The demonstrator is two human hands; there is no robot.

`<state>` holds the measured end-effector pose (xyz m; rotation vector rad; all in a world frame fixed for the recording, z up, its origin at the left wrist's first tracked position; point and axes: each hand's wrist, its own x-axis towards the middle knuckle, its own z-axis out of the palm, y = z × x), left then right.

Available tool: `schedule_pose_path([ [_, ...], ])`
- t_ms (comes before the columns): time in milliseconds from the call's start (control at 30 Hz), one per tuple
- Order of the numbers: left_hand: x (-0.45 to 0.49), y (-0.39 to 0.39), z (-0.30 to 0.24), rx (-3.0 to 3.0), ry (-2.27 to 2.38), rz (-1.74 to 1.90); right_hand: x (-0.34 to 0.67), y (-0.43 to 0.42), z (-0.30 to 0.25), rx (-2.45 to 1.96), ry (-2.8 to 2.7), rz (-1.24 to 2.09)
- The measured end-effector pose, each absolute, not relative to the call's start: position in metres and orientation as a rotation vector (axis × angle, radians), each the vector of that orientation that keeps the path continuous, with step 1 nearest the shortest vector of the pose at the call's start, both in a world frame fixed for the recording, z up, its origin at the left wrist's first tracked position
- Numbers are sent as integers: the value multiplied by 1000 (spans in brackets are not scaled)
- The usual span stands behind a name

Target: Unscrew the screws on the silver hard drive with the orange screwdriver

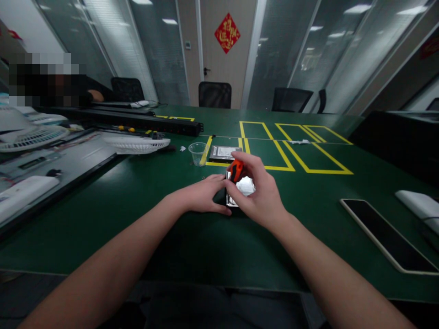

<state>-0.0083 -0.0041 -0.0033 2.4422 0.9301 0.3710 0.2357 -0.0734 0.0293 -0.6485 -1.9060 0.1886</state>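
Note:
My right hand (262, 194) grips a screwdriver (236, 170) by its orange and black handle, held upright over a shiny silver hard drive (246, 186) on the green table. The screwdriver's tip is hidden from view. At the drive's left side, my left hand (207, 194) has its thumb and fingers against the edge, holding it. Just beyond my hands lies a second hard drive (224, 153) with a white label, inside a yellow tape outline. A clear plastic cup (198, 155) stands to its left.
Fan parts with white grilles (139, 144) and a long black bar (164, 122) occupy the left. More yellow tape outlines (329, 172) mark the table (164, 246). A phone (387, 233) lies at right, near a white device (420, 208). Another person (96, 95) sits at far left.

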Motion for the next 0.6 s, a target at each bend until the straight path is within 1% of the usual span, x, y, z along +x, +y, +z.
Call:
schedule_pose_path([
  [600,-5,-10,4,2413,968,338,237,-74,30,-683,-1923,230],
])
